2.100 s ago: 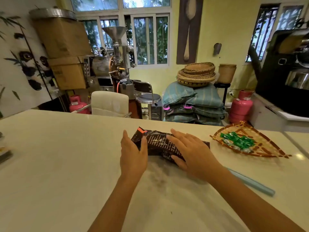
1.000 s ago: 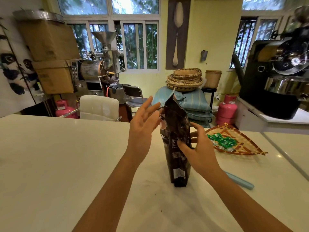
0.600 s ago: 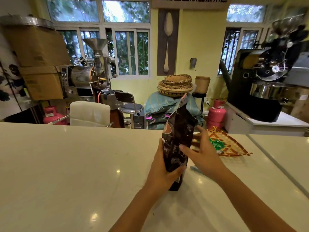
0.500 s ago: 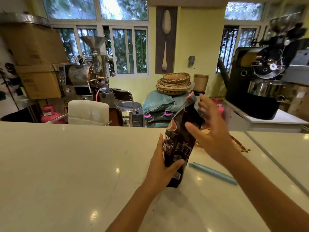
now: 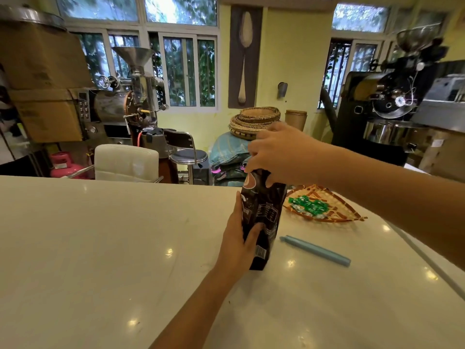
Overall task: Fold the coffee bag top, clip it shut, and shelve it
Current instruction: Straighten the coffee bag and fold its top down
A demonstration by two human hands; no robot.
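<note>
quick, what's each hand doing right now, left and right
Left hand: closed around the lower part of the upright coffee bag, steadying it on the counter.
Right hand: closed over the bag's top.

1. Your coffee bag (image 5: 261, 217) is standing upright on the counter (image 5: 100, 248).
2. The clip (image 5: 315, 250) is lying just to its right.
3. The woven tray (image 5: 324, 206) is sitting behind the clip.

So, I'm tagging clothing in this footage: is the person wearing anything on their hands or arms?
No. The left hand and right hand are bare, without gloves, rings, watch or bracelet in view. Both forearms are bare too; no sleeve shows up to the frame edge.
</note>
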